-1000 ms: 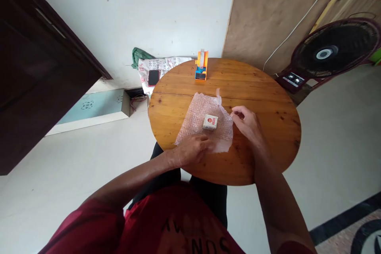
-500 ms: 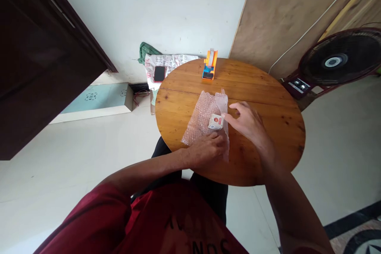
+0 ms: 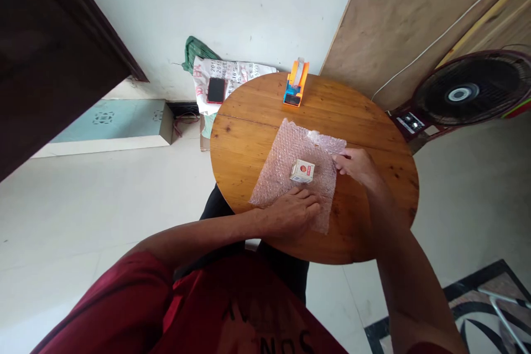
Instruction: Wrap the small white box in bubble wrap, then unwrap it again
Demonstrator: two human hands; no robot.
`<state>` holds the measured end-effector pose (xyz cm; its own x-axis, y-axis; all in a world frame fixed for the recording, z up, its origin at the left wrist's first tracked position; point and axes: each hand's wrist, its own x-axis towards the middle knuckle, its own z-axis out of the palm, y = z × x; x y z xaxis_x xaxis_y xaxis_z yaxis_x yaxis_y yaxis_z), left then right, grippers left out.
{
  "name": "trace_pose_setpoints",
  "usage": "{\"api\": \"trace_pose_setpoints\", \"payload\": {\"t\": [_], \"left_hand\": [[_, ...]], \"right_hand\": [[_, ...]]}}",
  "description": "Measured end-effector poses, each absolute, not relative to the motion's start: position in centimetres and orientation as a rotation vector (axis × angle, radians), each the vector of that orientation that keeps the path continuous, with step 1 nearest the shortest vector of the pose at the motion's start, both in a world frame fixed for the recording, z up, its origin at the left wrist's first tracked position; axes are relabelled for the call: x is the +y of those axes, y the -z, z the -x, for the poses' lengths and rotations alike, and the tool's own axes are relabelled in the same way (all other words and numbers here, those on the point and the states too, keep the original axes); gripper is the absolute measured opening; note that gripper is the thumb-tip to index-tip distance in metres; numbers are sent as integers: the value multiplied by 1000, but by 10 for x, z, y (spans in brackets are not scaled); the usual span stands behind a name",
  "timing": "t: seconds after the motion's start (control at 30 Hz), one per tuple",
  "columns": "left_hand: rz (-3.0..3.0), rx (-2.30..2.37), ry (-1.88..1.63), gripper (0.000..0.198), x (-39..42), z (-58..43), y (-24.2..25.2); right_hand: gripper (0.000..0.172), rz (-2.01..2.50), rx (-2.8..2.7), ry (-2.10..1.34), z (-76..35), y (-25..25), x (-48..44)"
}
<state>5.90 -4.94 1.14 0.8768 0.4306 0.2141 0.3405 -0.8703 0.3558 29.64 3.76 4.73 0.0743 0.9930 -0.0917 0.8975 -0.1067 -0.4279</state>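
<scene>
A sheet of bubble wrap [image 3: 274,171] lies spread on the round wooden table. On its middle sits a small white box [image 3: 302,171] with a red round mark and red print. My left hand [image 3: 292,210] rests flat on the near part of the sheet, just below the box, fingers stretched out. With fingers closed, my right hand [image 3: 354,166] grips the right edge of the bubble wrap. Neither hand touches the box.
An orange and blue tape dispenser [image 3: 296,83] stands at the far edge of the wooden table [image 3: 373,127]. Behind the table's left side, a phone [image 3: 216,90] lies on a printed white sack [image 3: 240,69]. A fan [image 3: 464,94] stands at the right.
My right hand has moved to the right, opening out the folded right side of the bubble wrap. My left hand has flattened on the sheet. The box stays on the wrap.
</scene>
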Motion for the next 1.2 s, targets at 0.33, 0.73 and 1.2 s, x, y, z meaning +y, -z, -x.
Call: {"api": "trace_pose_setpoints", "payload": {"t": [0.33, 0.73, 1.2], "left_hand": [[-2826, 539, -342, 48, -44, -76, -13], [-2829, 482, -283, 49, -41, -62, -2], [-2764, 500, -419, 47, -45, -65, 4]], "right_hand": [[25, 2254, -1987, -78, -284, -33, 51], [28, 2204, -1895, 46, -276, -40, 31], [38, 1877, -2416, 99, -252, -55, -5]]}}
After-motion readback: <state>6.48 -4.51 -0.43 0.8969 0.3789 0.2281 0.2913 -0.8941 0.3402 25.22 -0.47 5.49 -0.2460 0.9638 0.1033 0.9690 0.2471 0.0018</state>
